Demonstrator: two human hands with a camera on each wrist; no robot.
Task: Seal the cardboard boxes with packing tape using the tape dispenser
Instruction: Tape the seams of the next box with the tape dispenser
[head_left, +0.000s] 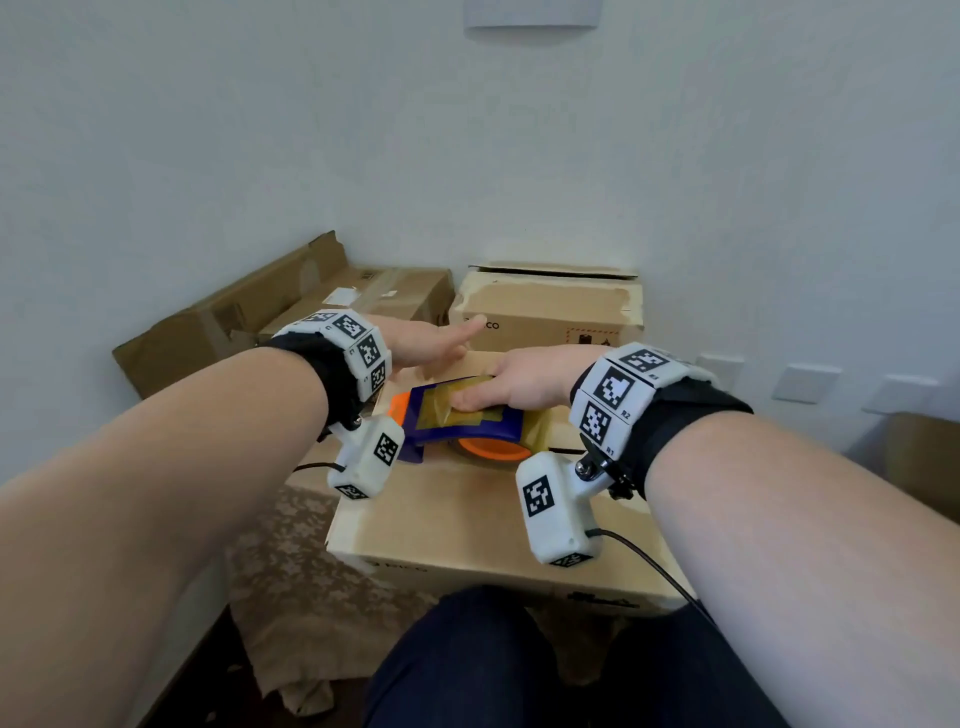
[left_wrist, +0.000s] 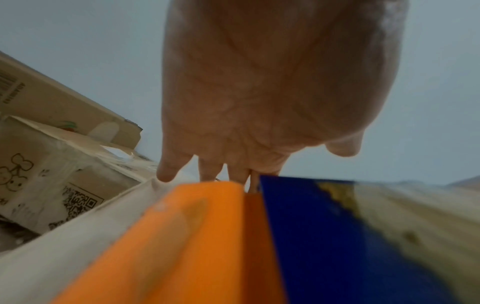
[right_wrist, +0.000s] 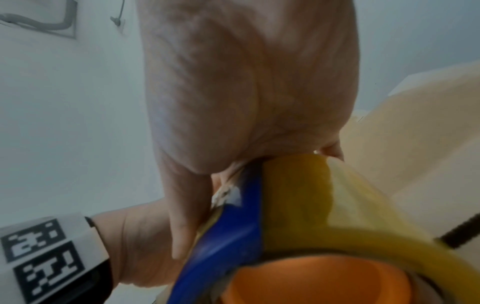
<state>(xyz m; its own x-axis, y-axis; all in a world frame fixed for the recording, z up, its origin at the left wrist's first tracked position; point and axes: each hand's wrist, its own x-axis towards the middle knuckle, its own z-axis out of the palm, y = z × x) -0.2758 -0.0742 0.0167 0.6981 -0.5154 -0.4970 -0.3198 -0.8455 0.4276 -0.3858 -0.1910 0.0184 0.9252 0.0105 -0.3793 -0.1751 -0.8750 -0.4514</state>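
Observation:
A closed cardboard box (head_left: 457, 525) stands right in front of my knees. On its top sits the tape dispenser (head_left: 467, 421), blue-framed with an orange handle (left_wrist: 197, 236) and an orange core (right_wrist: 317, 283) inside the yellowish tape roll (right_wrist: 306, 205). My right hand (head_left: 498, 389) grips the dispenser from above, thumb laid on the blue plate and fingers curled over its far side. My left hand (head_left: 436, 345) hovers just left of it over the far end of the box, fingers straight and holding nothing; its fingertips (left_wrist: 166, 174) reach down behind the orange handle.
Behind stand a flattened, open carton (head_left: 270, 317) at the left and a smaller closed box (head_left: 550, 306) against the white wall. Another box edge (head_left: 924, 457) shows at the right below wall sockets (head_left: 805, 382). A patterned cloth (head_left: 280, 561) lies left of my box.

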